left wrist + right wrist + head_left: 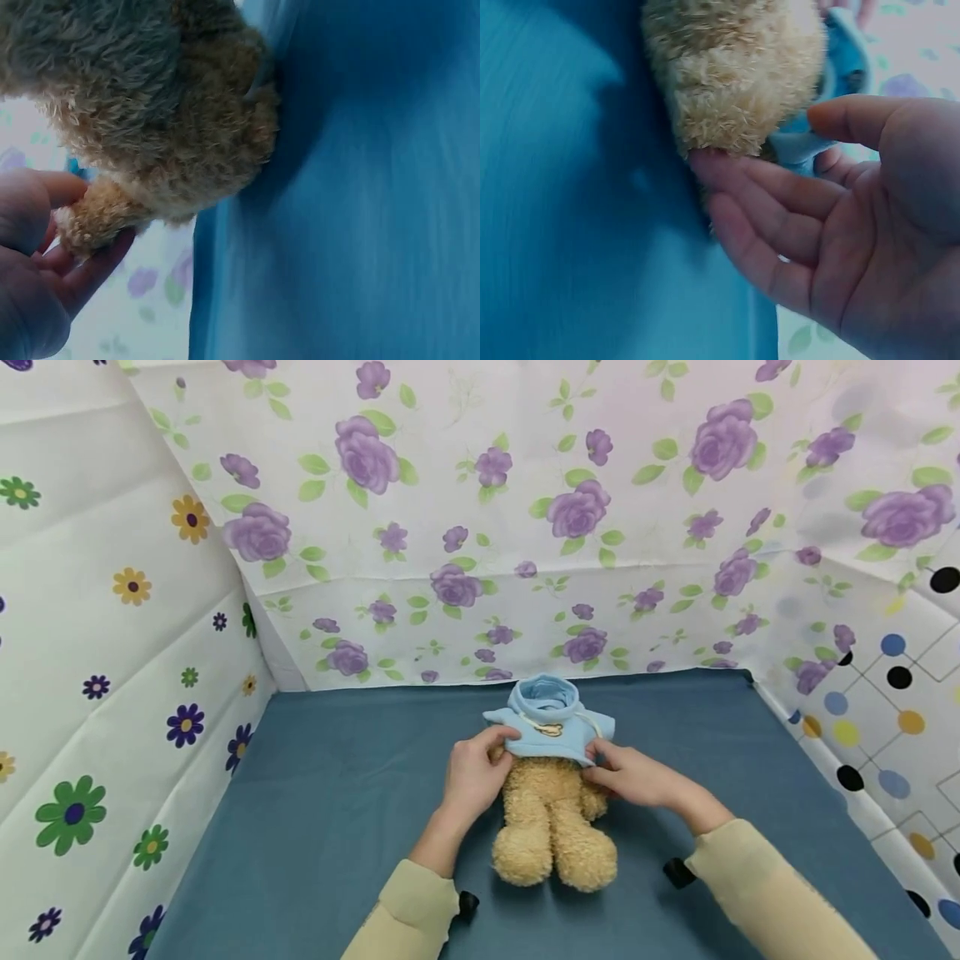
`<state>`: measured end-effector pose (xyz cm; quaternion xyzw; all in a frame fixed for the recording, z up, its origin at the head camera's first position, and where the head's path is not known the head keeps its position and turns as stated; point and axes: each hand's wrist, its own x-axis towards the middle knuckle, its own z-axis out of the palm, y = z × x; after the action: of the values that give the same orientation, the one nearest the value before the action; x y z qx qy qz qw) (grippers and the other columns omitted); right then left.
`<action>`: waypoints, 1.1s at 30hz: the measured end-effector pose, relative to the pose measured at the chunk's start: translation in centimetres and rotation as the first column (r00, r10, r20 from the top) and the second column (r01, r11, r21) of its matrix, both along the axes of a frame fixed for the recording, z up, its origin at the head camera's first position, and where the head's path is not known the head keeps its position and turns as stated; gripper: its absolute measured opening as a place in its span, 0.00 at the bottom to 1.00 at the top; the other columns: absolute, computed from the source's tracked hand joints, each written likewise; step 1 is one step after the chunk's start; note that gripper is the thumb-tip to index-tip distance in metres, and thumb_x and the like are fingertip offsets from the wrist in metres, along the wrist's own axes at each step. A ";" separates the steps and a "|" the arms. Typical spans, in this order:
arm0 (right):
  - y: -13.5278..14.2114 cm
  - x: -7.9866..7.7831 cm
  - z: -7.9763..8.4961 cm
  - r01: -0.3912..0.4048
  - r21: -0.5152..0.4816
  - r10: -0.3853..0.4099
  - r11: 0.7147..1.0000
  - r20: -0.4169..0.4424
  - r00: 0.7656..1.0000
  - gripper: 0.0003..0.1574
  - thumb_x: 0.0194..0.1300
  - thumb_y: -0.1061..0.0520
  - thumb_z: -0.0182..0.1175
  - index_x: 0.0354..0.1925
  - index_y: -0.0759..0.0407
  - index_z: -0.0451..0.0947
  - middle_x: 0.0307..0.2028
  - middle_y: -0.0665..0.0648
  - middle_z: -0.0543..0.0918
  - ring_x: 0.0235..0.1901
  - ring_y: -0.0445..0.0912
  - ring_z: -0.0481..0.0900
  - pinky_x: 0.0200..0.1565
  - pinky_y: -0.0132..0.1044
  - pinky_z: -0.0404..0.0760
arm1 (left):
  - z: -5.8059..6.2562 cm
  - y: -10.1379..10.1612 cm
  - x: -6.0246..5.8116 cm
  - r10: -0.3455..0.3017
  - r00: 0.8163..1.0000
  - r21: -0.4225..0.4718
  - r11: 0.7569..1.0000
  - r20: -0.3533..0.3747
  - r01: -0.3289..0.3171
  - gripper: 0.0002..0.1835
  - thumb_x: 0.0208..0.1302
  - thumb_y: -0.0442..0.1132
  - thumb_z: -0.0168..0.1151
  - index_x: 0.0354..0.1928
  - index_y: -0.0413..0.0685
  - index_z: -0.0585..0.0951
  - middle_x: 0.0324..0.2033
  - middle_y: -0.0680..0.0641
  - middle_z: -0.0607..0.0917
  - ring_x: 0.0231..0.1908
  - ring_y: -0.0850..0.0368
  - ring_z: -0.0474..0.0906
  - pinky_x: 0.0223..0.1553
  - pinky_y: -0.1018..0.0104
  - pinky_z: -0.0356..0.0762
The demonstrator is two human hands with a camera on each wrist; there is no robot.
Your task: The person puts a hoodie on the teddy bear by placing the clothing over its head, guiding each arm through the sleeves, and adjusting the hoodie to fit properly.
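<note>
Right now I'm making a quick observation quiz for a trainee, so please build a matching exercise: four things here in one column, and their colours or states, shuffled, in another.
Things:
1. left hand
2. right hand
3. hoodie
4. plush toy

Colours or states:
A. pinching the hem of the garment
B. tan and furry
C. fingers round a small furry limb
D. light blue, with a print on its front

Pairs: 1-C, 2-A, 3-D, 4-B

Head view bright, even, quite sharp; soft shadow below toy (546,785). Both wrist views dimmer, bluish, softly blurred; flowered wall (161,300) pale, out of focus; dark shadow on table (555,247).
</note>
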<state>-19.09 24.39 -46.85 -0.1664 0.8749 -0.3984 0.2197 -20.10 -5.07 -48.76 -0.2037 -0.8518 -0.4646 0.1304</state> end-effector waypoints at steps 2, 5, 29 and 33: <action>-1.1 0.5 -0.3 0.015 -0.014 -0.015 1.000 -0.027 1.000 0.14 0.87 0.48 0.52 0.51 0.57 0.64 0.28 0.59 0.80 0.28 0.56 0.79 0.33 0.45 0.74 | 0.0 -1.3 0.1 -0.005 0.998 0.042 0.999 0.056 0.003 0.17 0.72 0.27 0.66 0.53 0.56 0.89 0.23 0.54 0.85 0.13 0.66 0.56 0.22 0.66 0.61; -2.8 1.4 -0.6 0.042 -0.032 -0.044 0.999 -0.063 0.997 0.14 0.86 0.47 0.52 0.51 0.56 0.65 0.29 0.57 0.83 0.29 0.57 0.82 0.32 0.45 0.74 | 0.2 -3.2 0.2 -0.023 0.992 0.108 0.994 0.125 0.010 0.18 0.70 0.25 0.66 0.52 0.56 0.90 0.38 0.52 0.93 0.10 0.66 0.54 0.19 0.67 0.61; -6.6 0.8 0.4 0.239 0.010 -0.236 0.971 -0.125 0.964 0.09 0.83 0.51 0.58 0.52 0.53 0.71 0.32 0.58 0.84 0.24 0.50 0.74 0.28 0.44 0.68 | 0.2 -6.1 -0.1 -0.085 0.961 0.190 0.981 0.263 0.035 0.13 0.69 0.40 0.77 0.54 0.58 0.89 0.48 0.55 0.91 0.52 0.57 0.84 0.43 0.57 0.80; -6.7 0.8 0.1 0.246 0.050 -0.238 0.968 -0.122 0.963 0.09 0.81 0.51 0.58 0.48 0.54 0.71 0.27 0.56 0.74 0.22 0.47 0.65 0.29 0.43 0.65 | -0.1 -6.1 0.0 -0.086 0.962 0.172 0.984 0.258 0.042 0.13 0.69 0.44 0.77 0.53 0.61 0.89 0.50 0.55 0.91 0.46 0.55 0.83 0.35 0.58 0.77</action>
<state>-18.34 17.71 -46.75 -0.0736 0.9123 -0.3833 0.1238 -20.10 -11.18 -48.82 -0.1559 -0.8131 -0.5606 0.0171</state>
